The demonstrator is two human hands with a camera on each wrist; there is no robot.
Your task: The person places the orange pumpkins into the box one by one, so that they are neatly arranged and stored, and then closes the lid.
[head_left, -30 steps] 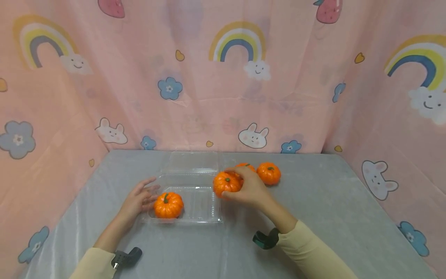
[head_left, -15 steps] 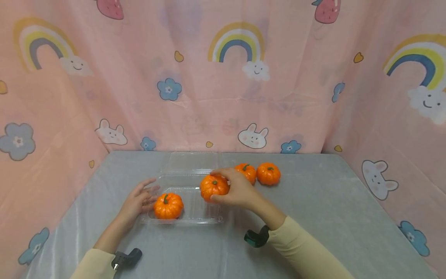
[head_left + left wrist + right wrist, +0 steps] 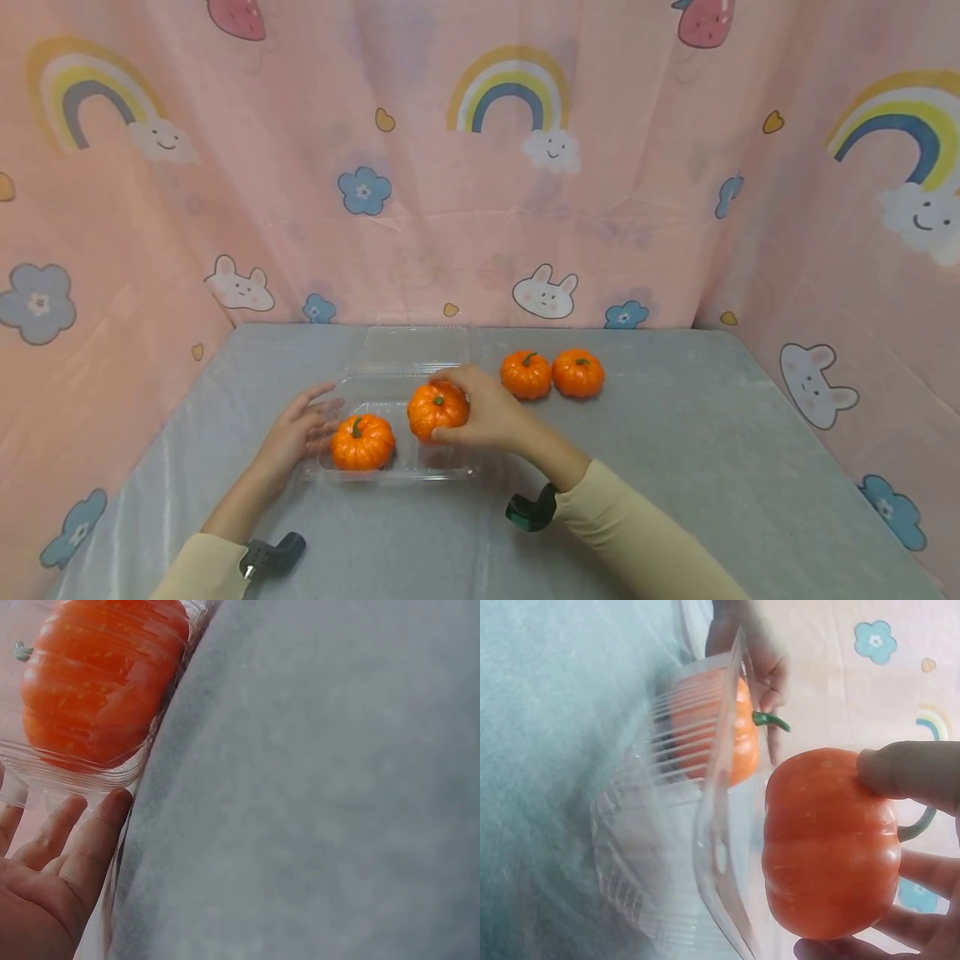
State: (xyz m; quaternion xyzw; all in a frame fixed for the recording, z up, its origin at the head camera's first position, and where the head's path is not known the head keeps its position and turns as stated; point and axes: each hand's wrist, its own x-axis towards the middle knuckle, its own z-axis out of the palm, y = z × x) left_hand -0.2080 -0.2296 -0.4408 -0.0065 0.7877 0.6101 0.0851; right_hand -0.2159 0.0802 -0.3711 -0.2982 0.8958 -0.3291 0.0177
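My right hand (image 3: 489,410) grips a small orange pumpkin (image 3: 435,412) between thumb and fingers, above the right part of a clear plastic box (image 3: 420,473). In the right wrist view the held pumpkin (image 3: 829,844) is above the level of the box rim (image 3: 721,855). Another pumpkin (image 3: 363,443) with a green stem sits inside the box at its left end. My left hand (image 3: 294,433) lies along the box's left side, fingers extended; in the left wrist view its fingertips (image 3: 112,804) are at the box wall beside that pumpkin (image 3: 105,682).
Two more orange pumpkins (image 3: 526,374) stand side by side on the grey cloth-covered table (image 3: 675,467), behind and right of the box. The box's clear lid (image 3: 416,346) lies folded back behind it. A pink patterned curtain (image 3: 480,225) encloses the back and sides.
My right hand has carried its pumpkin leftward, from the box's right edge to over its inside. The pumpkin behind that hand is now fully visible. My left hand has stayed put.
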